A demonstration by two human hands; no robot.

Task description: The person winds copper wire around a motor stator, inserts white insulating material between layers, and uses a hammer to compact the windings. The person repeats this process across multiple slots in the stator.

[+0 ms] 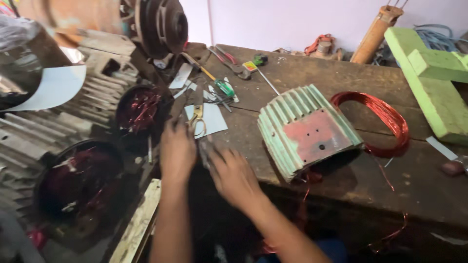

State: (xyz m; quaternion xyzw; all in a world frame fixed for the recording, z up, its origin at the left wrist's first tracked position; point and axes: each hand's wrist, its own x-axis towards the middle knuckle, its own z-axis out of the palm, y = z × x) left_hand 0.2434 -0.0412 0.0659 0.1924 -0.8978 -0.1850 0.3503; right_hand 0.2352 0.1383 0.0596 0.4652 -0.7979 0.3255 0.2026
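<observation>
On the table (pixel 292 73), the wire coil (pixel 385 122) lies right of the finned housing (pixel 304 129); scissors (pixel 196 117) and my hands lie left of it.

Green finned motor housing (pixel 304 129), red copper wire coil (pixel 390 119), screwdriver (pixel 222 85).

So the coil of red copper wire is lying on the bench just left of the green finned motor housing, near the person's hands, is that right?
Not quite. The head view shows the coil of red copper wire lying on the bench to the right of the green finned motor housing, on the far side from the person's hands.
</observation>
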